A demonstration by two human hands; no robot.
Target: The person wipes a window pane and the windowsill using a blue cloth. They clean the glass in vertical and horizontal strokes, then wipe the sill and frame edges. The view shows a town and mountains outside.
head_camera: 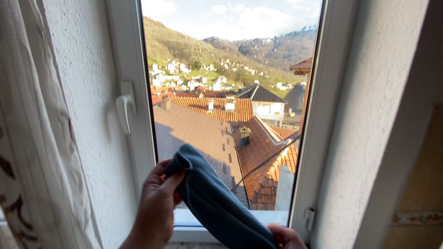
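White window handle (124, 107) on frame, patterned curtain (20, 152) left

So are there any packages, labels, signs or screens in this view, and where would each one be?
None show. There is only a blue cloth held between the left hand and right hand, in front of a white-framed window with a white handle, textured white walls and a pale curtain at far left.
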